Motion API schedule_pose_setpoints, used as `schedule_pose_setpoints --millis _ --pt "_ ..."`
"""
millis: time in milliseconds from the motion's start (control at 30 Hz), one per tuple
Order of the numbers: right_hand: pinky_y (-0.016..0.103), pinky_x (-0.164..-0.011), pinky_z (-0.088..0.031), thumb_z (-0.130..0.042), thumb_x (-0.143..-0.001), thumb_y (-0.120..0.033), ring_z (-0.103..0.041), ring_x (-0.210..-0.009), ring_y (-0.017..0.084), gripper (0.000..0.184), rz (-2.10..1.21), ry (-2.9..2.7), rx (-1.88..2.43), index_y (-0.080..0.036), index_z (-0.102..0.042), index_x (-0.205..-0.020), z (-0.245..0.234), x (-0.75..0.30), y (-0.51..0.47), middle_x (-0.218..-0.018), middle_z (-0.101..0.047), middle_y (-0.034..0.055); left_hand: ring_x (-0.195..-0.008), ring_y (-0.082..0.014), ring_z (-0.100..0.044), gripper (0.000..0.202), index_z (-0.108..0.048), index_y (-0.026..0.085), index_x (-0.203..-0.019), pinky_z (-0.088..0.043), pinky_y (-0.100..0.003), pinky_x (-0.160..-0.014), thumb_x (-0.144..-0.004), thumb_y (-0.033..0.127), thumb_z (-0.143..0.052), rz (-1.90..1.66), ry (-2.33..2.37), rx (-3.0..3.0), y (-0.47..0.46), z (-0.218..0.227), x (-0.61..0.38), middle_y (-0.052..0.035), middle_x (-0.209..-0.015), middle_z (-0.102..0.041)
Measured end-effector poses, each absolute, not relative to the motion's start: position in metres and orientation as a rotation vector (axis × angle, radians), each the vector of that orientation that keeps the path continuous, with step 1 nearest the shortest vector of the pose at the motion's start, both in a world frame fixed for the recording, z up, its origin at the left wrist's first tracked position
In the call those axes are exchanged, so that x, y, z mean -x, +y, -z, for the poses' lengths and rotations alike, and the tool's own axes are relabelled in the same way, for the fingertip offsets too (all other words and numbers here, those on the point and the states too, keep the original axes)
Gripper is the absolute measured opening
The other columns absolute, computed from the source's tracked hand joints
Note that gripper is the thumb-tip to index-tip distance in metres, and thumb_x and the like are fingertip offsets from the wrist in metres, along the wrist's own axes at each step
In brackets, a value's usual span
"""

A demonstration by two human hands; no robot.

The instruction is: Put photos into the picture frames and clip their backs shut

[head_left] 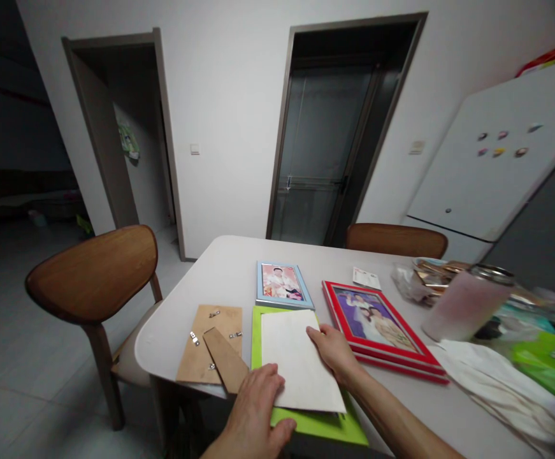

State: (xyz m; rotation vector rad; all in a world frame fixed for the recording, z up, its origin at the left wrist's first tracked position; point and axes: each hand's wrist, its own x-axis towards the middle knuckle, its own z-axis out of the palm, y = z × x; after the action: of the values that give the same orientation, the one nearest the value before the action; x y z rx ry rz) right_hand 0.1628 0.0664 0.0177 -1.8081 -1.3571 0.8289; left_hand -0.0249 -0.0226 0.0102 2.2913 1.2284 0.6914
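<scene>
A white sheet (301, 363) lies slightly askew over a lime-green picture frame (257, 338), covering most of it. My left hand (258, 408) is at the sheet's lower left corner, thumb and fingers apart, fingertips touching its edge. On the right edge, my right hand (337, 354) has its thumb on the sheet with the other fingers bent at the side, partly hidden. To the left rests a brown frame backing board (188, 363) with metal clips and a stand leg (227, 360). Just beyond the green frame is a light-blue framed photo (281, 284).
Two stacked red photo frames (382, 319) lie to the right. Beyond them are a small card (366, 277), a pinkish jar (468, 303), plastic bags and a white cloth (487, 376). Wooden chairs (95, 274) stand at the left and far side of the white table (210, 280).
</scene>
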Motion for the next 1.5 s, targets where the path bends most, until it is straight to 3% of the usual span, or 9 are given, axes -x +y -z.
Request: schedule_pose_setpoints --millis 200,367,533,700,800,967,1233,1500 --pt "0.029 -0.069 -0.04 -0.041 -0.072 -0.033 -0.058 -0.081 0.023 0.029 -0.52 -1.7 1.921 -0.013 -0.059 -0.082 -0.02 -0.165 0.068 -0.085 -0.064 0.0128 -0.117 -0.0252 -0.034 0.047 -0.048 0.012 -0.109 -0.024 -0.043 -0.1 -0.065 0.021 -0.059 -0.493 1.272 -2.378 -0.025 -0.018 0.026 -0.0139 -0.126 -0.04" --pt "0.034 -0.066 -0.037 -0.043 -0.072 -0.032 -0.057 -0.079 0.027 0.032 -0.283 -1.845 2.042 -0.012 -0.056 -0.093 -0.02 -0.166 0.06 -0.084 -0.061 0.016 -0.121 -0.0245 -0.028 0.056 -0.042 0.014 -0.117 -0.021 -0.042 -0.101 -0.064 0.022 -0.059 -0.368 1.249 -2.41 -0.025 -0.02 0.026 -0.012 -0.131 -0.034" --pt "0.031 -0.063 -0.037 -0.039 -0.076 -0.034 -0.055 -0.079 0.023 0.036 -0.105 -1.927 2.075 -0.014 -0.051 -0.103 -0.023 -0.162 0.046 -0.096 -0.055 0.0141 -0.123 -0.0252 -0.022 0.069 -0.033 0.019 -0.124 -0.02 -0.047 -0.1 -0.06 0.017 -0.059 -0.406 1.364 -2.432 -0.018 -0.014 0.071 -0.0096 -0.135 -0.027" --pt "0.028 -0.075 -0.035 -0.041 -0.076 -0.033 -0.05 -0.088 0.019 0.033 -0.234 -2.206 1.565 -0.019 -0.051 -0.105 -0.031 -0.098 0.024 -0.095 -0.055 0.0075 -0.119 -0.0277 -0.03 0.06 -0.044 0.016 -0.117 -0.026 -0.046 -0.097 -0.059 0.013 -0.06 -0.51 1.864 -2.322 0.003 0.009 0.137 -0.014 -0.129 -0.036" --pt "0.037 -0.077 -0.032 -0.05 -0.068 -0.043 -0.046 -0.089 0.024 0.041 -0.226 -2.314 1.496 -0.02 -0.052 -0.102 -0.032 -0.05 0.022 -0.089 -0.057 0.0085 -0.115 -0.026 -0.038 0.056 -0.05 0.015 -0.111 -0.032 -0.04 -0.095 -0.057 0.012 -0.063 -0.57 1.858 -2.334 0.011 0.017 0.154 -0.0146 -0.125 -0.042" --pt "0.037 -0.072 -0.035 -0.054 -0.063 -0.031 -0.049 -0.083 0.024 0.046 -0.379 -2.324 1.467 -0.02 -0.048 -0.107 -0.025 -0.019 0.03 -0.09 -0.053 0.0098 -0.107 -0.0242 -0.048 0.041 -0.056 0.018 -0.102 -0.039 -0.039 -0.089 -0.062 0.017 -0.062 -0.741 1.719 -2.333 0.01 0.012 0.164 -0.0121 -0.117 -0.052" --pt "0.028 -0.076 -0.04 -0.055 -0.061 -0.024 -0.049 -0.086 0.018 0.05 -0.578 -2.113 1.316 -0.022 -0.046 -0.11 -0.048 -0.068 0.001 -0.095 -0.049 0.0064 -0.109 -0.0227 -0.045 0.037 -0.053 0.019 -0.104 -0.039 -0.038 -0.091 -0.067 0.016 -0.058 -0.919 1.587 -2.388 -0.008 -0.023 0.129 -0.0108 -0.118 -0.05" --pt "0.031 -0.084 -0.038 -0.05 -0.063 -0.026 -0.051 -0.092 0.02 0.039 -0.587 -2.137 1.565 -0.019 -0.056 -0.101 -0.027 -0.169 -0.008 -0.098 -0.055 0.008 -0.103 -0.0213 -0.047 0.038 -0.053 0.018 -0.097 -0.039 -0.033 -0.089 -0.062 0.02 -0.067 -0.664 1.348 -2.378 -0.011 -0.031 0.033 -0.0068 -0.112 -0.053"
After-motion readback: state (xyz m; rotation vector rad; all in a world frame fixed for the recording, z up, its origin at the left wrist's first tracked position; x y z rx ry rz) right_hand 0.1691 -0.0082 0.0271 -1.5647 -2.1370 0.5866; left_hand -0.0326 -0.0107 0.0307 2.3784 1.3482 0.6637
